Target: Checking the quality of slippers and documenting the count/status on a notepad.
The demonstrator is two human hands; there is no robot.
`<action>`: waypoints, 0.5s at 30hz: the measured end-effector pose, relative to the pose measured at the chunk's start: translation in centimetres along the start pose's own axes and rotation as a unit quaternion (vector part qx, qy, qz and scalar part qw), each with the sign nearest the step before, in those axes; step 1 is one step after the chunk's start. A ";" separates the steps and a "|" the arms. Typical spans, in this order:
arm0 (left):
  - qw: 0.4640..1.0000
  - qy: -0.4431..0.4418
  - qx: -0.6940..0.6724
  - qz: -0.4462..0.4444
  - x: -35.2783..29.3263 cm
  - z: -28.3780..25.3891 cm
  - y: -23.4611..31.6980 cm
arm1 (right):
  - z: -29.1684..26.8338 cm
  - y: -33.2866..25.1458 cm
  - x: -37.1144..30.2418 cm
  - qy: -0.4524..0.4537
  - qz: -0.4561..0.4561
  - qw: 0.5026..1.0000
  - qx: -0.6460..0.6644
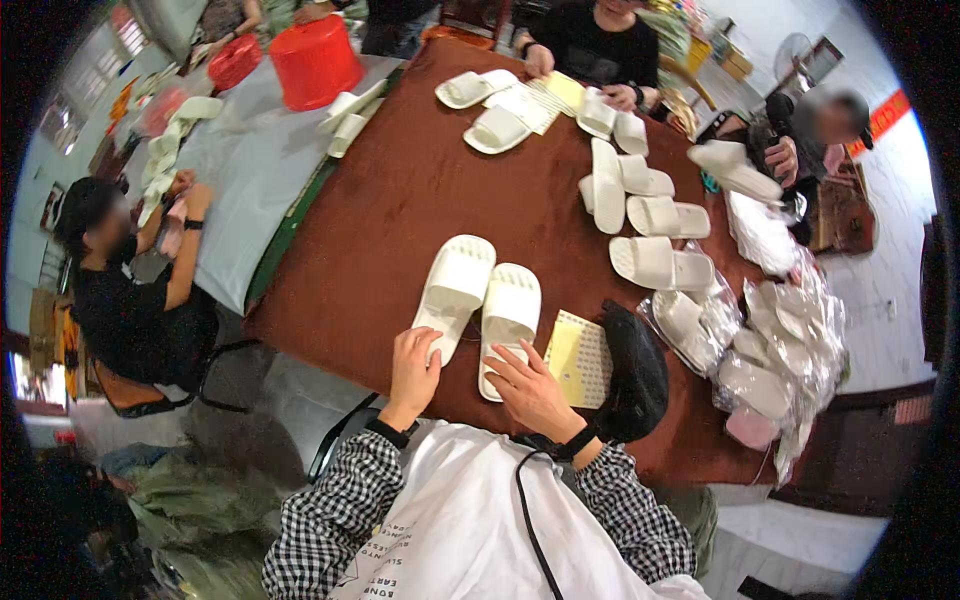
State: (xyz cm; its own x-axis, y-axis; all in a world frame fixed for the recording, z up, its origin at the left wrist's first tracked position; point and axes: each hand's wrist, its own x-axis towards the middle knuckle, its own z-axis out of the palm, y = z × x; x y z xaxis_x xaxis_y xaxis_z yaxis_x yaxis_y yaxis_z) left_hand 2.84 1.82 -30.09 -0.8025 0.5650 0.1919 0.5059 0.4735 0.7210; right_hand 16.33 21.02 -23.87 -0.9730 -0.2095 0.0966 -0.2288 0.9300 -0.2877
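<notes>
Two white slide slippers lie side by side, soles down and toes pointing away from me, near the table's front edge. My left hand [413, 378] rests at the heel of the left slipper [460, 285], its fingers stretched along the outer edge. Over the heel of the right slipper [511, 315] lie the spread fingers of my right hand [533, 388]. Both hands look open, and neither slipper is lifted. Right of my right hand is a yellow-backed sheet of small stickers [578, 360], partly under a black cloth item [636, 372].
Several white slippers [640, 262] line the right side of the brown-covered table [370, 250]. Plastic-wrapped slippers [790, 350] pile up at its right edge. Co-workers sit opposite, at right, and at a grey-topped table [240, 150] on the left, where a red bucket [315, 62] stands.
</notes>
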 end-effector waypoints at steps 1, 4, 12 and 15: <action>1.000 -0.003 -0.028 0.002 0.3 -0.2 0.6 | 0.2 0.0 -0.2 -0.017 0.004 1.000 -0.004; 0.997 -0.040 -0.067 0.001 1.3 -0.8 2.7 | 0.7 0.1 -0.5 0.009 -0.009 1.000 -0.011; 0.981 -0.121 -0.048 0.141 1.3 -0.6 5.7 | 1.4 -0.2 -0.5 0.009 -0.010 1.000 0.002; 0.985 -0.121 -0.045 0.112 0.4 -0.2 3.7 | 1.5 0.7 -1.7 0.048 0.036 0.997 0.056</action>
State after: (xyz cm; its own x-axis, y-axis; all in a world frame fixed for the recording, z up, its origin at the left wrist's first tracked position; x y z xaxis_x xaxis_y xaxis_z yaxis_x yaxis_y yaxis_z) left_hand 4.31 3.64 -27.19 -0.5697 0.7980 0.1966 0.6231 0.2634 0.7365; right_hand 17.78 21.53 -25.70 -0.9810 -0.1080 0.1609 -0.1649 0.9013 -0.4006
